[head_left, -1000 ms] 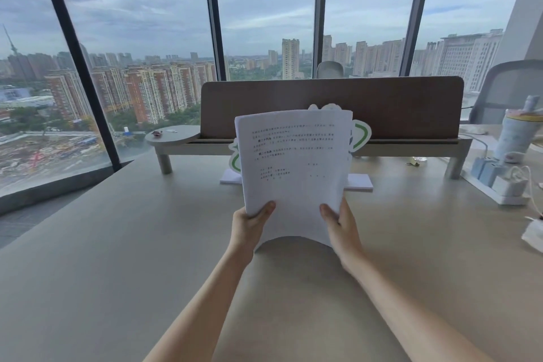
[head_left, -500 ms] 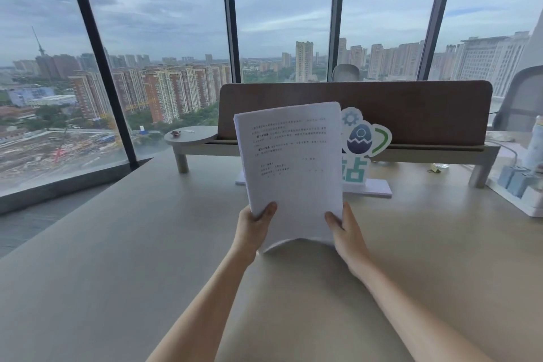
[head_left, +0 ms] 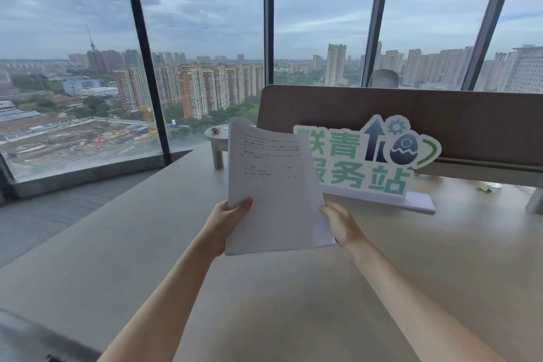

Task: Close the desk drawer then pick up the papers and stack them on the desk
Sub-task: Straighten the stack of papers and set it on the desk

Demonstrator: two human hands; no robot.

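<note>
Fingers and thumb of the left hand (head_left: 227, 219) are pinching the printed papers (head_left: 273, 191) at their seven o'clock edge, while the right hand (head_left: 342, 225) is gripping the four o'clock edge. Both are holding the sheaf tilted above the desk (head_left: 293, 303), the green-lettered sign (head_left: 367, 159) standing at two o'clock.
</note>
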